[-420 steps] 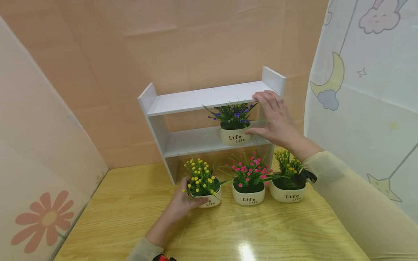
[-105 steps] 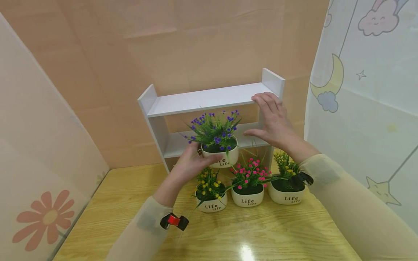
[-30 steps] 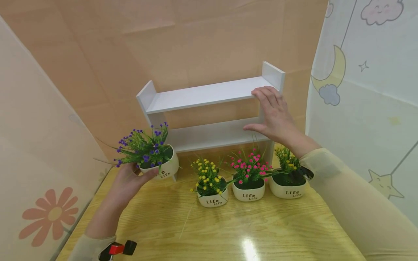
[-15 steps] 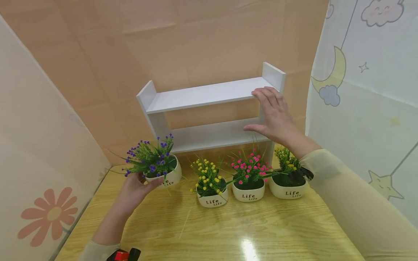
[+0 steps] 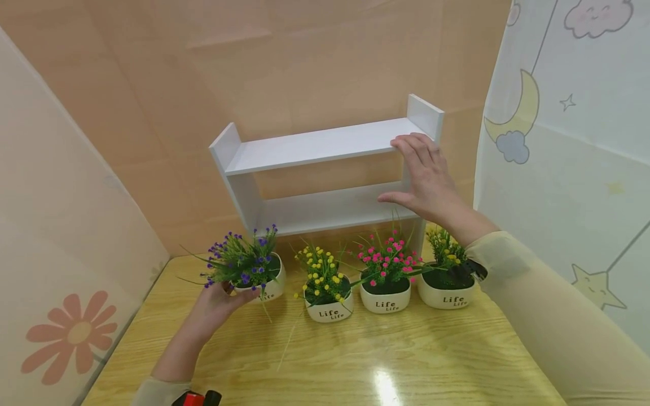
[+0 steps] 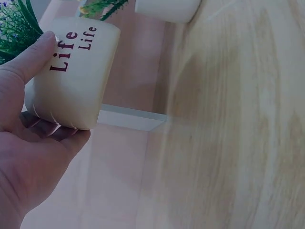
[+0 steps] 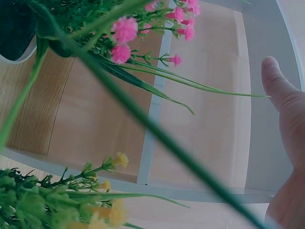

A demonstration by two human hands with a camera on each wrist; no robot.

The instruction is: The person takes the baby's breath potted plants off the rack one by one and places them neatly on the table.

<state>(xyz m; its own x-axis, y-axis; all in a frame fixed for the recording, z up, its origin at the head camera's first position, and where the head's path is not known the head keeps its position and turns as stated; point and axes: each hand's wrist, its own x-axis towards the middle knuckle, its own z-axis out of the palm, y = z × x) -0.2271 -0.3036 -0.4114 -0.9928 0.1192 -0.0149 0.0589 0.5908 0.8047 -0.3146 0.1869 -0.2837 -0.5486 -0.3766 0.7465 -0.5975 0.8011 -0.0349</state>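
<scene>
My left hand (image 5: 215, 307) grips a cream oval flowerpot (image 6: 78, 71) with purple artificial flowers (image 5: 241, 259) from its left side, thumb across the front by the "Life" lettering. In the left wrist view the pot's base hangs a little above the wooden tabletop. In the head view it is left of a pot of yellow flowers (image 5: 328, 312). My right hand (image 5: 424, 180) rests its extended fingers on the front edge of the top board of a white two-tier shelf (image 5: 315, 148), near the right end. Its thumb (image 7: 279, 86) points out to the left, holding nothing.
A pot of pink flowers (image 5: 386, 301) and another pot of yellow flowers (image 5: 447, 298) stand to the right in the row before the shelf. The wooden table (image 5: 315, 361) runs forward from there. Fabric walls (image 5: 325, 62) enclose the back and sides.
The purple-flowered pot came off the middle board, where it stood earlier, in my left hand. It moved left, then down toward the table in the last second. The right hand stayed at the shelf.
</scene>
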